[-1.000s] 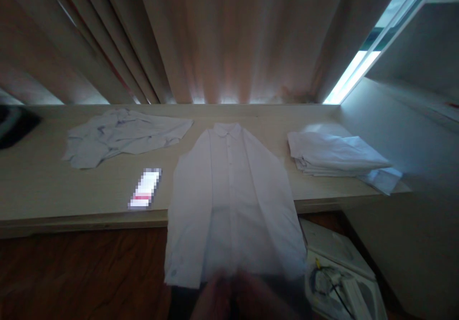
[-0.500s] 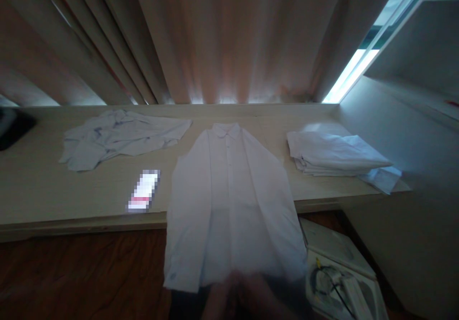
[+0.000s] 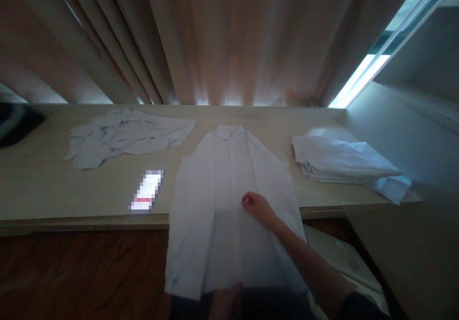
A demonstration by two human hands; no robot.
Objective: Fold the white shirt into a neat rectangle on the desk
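A white long-sleeved shirt (image 3: 224,243) lies front up, collar away from me, its lower part hanging past the table's front edge. My right hand (image 3: 257,206) is over the middle of its button placket, fingers curled in and thumb close to the forefinger. Any cloth between those fingertips is too small to make out. At the centre of the bottom hem is my left hand (image 3: 225,303), dark and blurred at the picture's lower edge. Its fingers are not clear enough to show a grip.
Left on the pale table (image 3: 89,193) lies a crumpled white garment (image 3: 125,136), with a pixelated phone-like rectangle (image 3: 147,192) before it. Folded white cloth (image 3: 344,160) is stacked at right, by a wall (image 3: 405,138). A pale box-like object (image 3: 344,253) stands below. Curtains (image 3: 233,42) hang behind.
My right hand has left the hem, where both hands were together, and moved up to the middle of the placket. The left hand stays at the hem. The view has shifted slightly.
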